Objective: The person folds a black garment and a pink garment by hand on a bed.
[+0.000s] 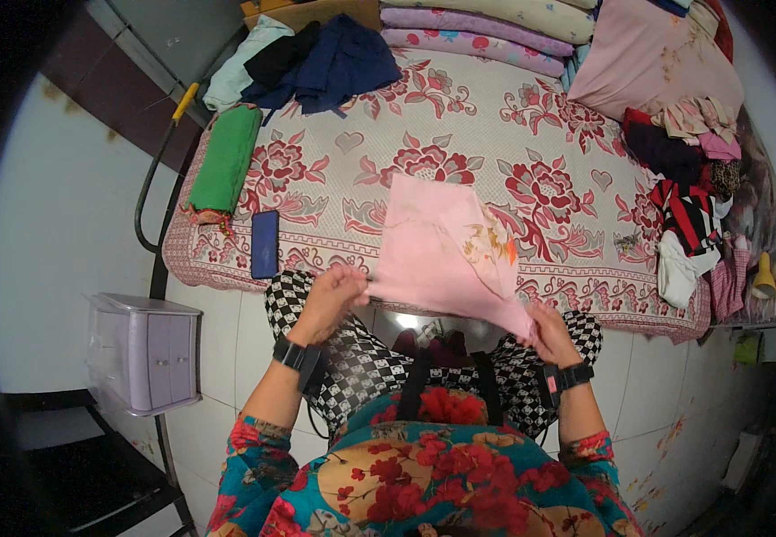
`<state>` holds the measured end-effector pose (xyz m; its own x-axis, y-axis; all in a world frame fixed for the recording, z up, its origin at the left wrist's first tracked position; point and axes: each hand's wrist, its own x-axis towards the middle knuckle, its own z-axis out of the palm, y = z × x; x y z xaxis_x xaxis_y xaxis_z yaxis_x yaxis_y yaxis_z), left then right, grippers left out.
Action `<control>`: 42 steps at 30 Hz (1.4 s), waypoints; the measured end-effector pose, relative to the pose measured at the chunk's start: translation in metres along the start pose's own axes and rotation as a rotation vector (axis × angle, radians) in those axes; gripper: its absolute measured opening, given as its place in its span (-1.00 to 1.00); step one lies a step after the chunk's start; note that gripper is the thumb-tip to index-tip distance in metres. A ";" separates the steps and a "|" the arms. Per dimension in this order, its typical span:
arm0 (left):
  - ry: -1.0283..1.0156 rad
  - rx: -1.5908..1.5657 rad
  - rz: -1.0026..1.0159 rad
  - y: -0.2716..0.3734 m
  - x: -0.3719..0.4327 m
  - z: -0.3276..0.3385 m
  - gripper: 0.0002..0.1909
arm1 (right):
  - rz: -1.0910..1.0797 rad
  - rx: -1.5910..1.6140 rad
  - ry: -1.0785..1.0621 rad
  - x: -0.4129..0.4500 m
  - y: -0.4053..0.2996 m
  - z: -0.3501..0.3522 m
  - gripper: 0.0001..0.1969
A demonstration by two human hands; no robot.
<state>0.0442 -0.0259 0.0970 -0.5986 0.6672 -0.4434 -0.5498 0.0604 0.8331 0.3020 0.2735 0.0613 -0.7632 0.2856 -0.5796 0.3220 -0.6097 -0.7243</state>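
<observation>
A pink cloth point(421, 248) with an orange and gold floral print on its right part hangs between my hands at the front of the bed. My left hand point(335, 300) pinches its near left corner. At the near right corner, my right hand point(549, 330) grips a bunched bit of the fabric. The far end of the cloth reaches over the flowered bedspread point(361, 161); whether it rests there I cannot tell. Both hands are slightly blurred and stand above my checkered trousers point(374, 356).
A blue phone point(265, 245) and a rolled green cloth point(227, 158) lie at the left. Dark blue clothes point(347, 64) are heaped at the far left. Folded bedding point(475, 40) and a pink pillow point(649, 67) stand behind. Mixed clothes point(686, 208) line the right; a lilac cabinet point(153, 356) stands left.
</observation>
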 end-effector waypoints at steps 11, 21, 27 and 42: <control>0.177 -0.182 0.037 -0.022 0.051 -0.001 -0.77 | -0.138 -0.157 0.343 0.048 0.016 0.012 -0.80; 0.223 0.053 -0.045 -0.084 0.060 -0.020 -0.84 | 0.078 -0.226 0.449 0.057 0.041 -0.004 -0.80; 0.185 0.183 -0.088 -0.082 0.059 -0.021 -0.81 | 0.075 -0.264 0.410 0.065 0.048 -0.003 -0.79; -0.095 -0.352 -0.014 0.006 0.015 0.006 -0.64 | -0.116 0.166 0.078 0.028 -0.023 0.003 -0.79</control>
<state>0.0360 -0.0110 0.0974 -0.5419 0.7352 -0.4071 -0.7343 -0.1786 0.6550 0.2715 0.2930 0.0631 -0.7419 0.4134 -0.5279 0.1327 -0.6813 -0.7199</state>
